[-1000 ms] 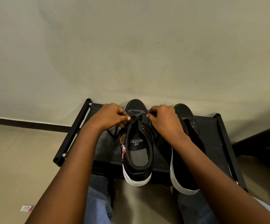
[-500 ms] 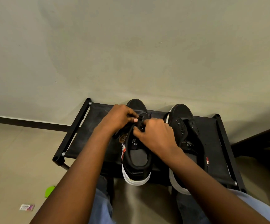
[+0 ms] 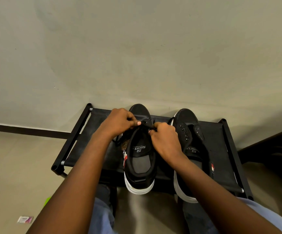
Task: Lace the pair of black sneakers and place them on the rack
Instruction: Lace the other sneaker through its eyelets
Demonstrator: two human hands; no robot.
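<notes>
Two black canvas sneakers with white rubber soles are set side by side on the black fabric-topped rack with a tubular frame (image 3: 217,132), against a plain greyish wall (image 3: 137,48). Long axes run away from the wearer; toes point at the wall, heels overhang the near edge.

Left sneaker (image 3: 139,159): grey insole printed "Sports", thin black lace (image 3: 118,141) trailing off its left side.

Right sneaker (image 3: 190,129): rounded matte toe, metal eyelets seen bare.

Left hand (image 3: 118,122) and right hand (image 3: 164,139) are closed narrowly, each pinching lace at the left sneaker's upper eyelets.
</notes>
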